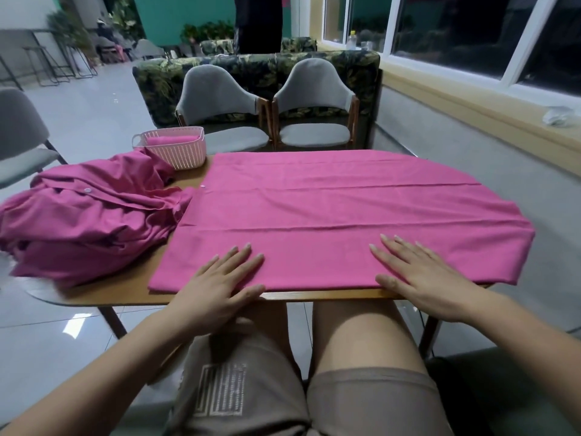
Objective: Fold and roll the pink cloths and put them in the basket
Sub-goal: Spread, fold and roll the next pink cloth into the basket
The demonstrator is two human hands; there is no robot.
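A large pink cloth (pixel 330 212) lies spread flat over most of the wooden table (pixel 125 287), with fold lines across it. My left hand (pixel 217 284) rests flat on its near edge, fingers straight. My right hand (pixel 421 278) lies flat on the same near edge further right. A heap of crumpled pink cloths (pixel 85 218) sits at the table's left side. Behind the heap, at the far left corner, stands a pink slatted basket (pixel 179 152) with a rolled pink cloth (pixel 169 140) inside.
Two grey chairs (pixel 267 111) stand across the table, and another grey chair (pixel 19 143) is at the left. A wall with a window ledge (pixel 471 111) runs along the right. My knees are under the table's near edge.
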